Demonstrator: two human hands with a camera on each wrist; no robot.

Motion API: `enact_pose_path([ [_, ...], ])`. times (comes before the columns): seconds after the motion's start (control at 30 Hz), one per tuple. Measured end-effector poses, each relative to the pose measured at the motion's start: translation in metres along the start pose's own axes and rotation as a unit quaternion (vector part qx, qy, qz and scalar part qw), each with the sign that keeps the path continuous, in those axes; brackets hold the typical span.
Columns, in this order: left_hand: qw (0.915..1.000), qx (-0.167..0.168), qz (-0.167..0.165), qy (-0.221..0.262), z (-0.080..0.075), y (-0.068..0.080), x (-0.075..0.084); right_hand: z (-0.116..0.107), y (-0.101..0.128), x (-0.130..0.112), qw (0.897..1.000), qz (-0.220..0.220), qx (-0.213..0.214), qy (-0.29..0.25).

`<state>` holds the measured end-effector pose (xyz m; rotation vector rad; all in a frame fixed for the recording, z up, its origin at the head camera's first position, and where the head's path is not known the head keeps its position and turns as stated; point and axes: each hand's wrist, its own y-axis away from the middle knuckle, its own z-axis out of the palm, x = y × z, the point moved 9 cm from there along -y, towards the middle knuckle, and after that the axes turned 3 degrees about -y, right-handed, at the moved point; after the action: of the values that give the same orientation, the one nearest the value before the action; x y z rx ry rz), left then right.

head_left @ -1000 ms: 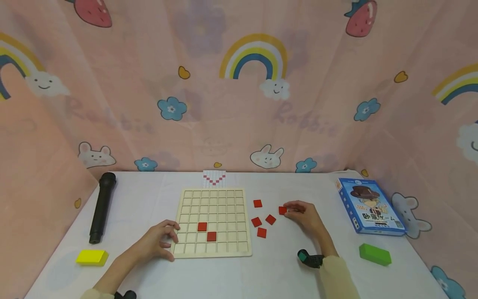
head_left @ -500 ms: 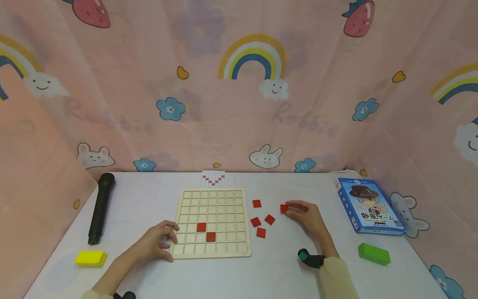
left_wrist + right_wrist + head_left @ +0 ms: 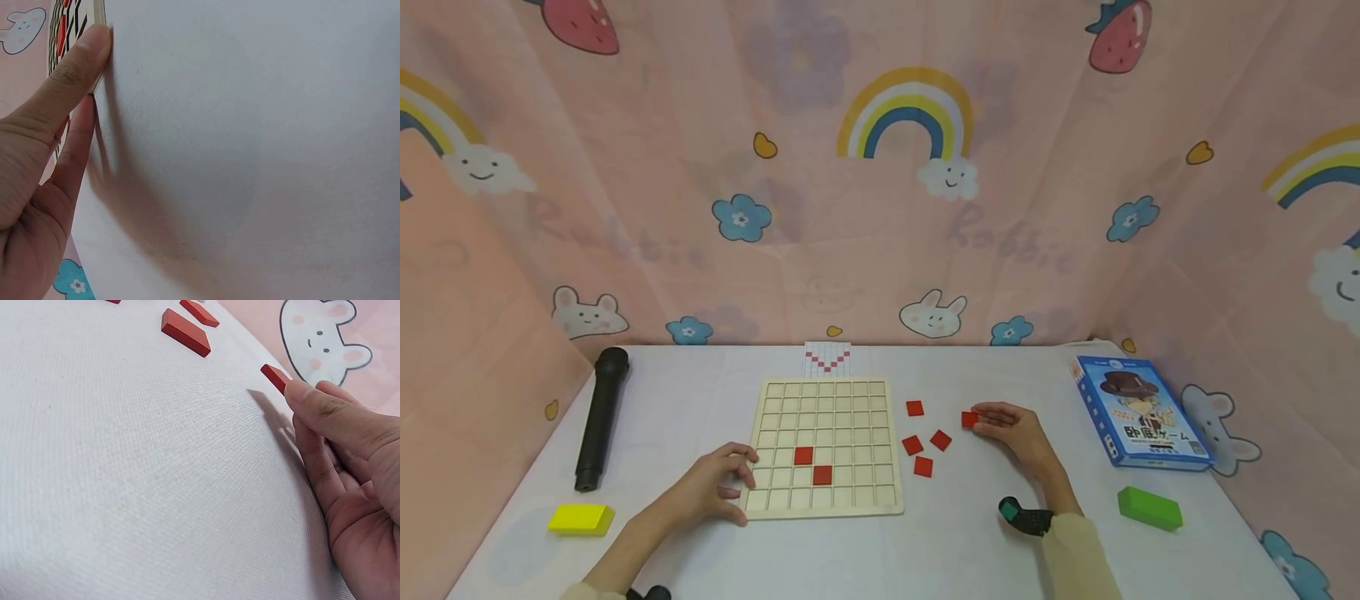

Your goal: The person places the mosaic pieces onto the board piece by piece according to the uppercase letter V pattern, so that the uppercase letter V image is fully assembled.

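A pale wooden grid board (image 3: 865, 512) lies on the white table, with one red tile (image 3: 803, 456) and another red tile (image 3: 822, 475) in its cells. My left hand (image 3: 711, 487) holds the board at its near-left corner, thumb and fingertips on the edge; the left wrist view shows the thumb (image 3: 75, 65) at that edge. To the right of the board, my right hand (image 3: 1017, 433) pinches a red square tile (image 3: 969, 420) between thumb and fingers. In the right wrist view this tile (image 3: 274, 378) is held tilted above its shadow, partly hidden by the fingertips.
Several loose red tiles (image 3: 941, 440) lie between board and right hand. A pattern card (image 3: 827, 359) sits behind the board. At left are a black microphone (image 3: 601, 421) and a yellow block (image 3: 581, 520); at right, a blue game box (image 3: 1142, 412) and a green block (image 3: 1150, 508).
Both hands keep almost the same place. The right hand keeps the tile pinched with barely any shift, and the whole head view drifts slightly left.
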<state>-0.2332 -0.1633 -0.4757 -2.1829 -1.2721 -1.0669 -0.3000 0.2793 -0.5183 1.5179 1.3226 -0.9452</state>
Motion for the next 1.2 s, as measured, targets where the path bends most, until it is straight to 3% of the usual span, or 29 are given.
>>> enact_pose_path([
  [0.8,1.0,0.005,0.003,0.005,-0.002,-0.001,0.001,0.013,0.017,-0.029,1.0,0.007,0.021,-0.006],
  [1.2,0.9999,0.005,0.013,-0.007,-0.001,0.0,0.004,0.052,0.026,-0.035,0.999,-0.003,0.039,-0.023],
])
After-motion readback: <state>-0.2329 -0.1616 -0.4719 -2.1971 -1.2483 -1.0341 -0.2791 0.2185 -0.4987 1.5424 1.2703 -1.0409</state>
